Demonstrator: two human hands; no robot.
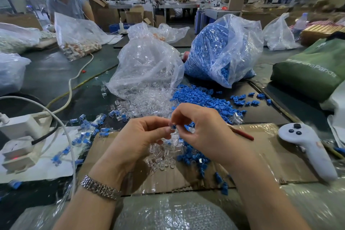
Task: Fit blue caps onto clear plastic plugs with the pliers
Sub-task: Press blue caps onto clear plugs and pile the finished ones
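My left hand (143, 136) pinches a clear plastic plug (170, 129) between thumb and fingertips above the cardboard sheet (265, 162). My right hand (201, 127) pinches a blue cap (174, 126) against that plug and also holds the red-handled pliers (242, 133), whose handle sticks out to the right. A heap of clear plugs (164, 157) and a heap of blue caps (194, 158) lie on the cardboard under my hands. Finished capped plugs (84, 136) are scattered to the left.
Behind stand an open bag of clear plugs (147, 69) and a bag of blue caps (220, 50), with caps spilled in front (203, 99). A white controller (308, 147) lies at right, a power strip (20, 127) with cables at left, a green bag (313, 71) at far right. Another person (65, 0) works opposite.
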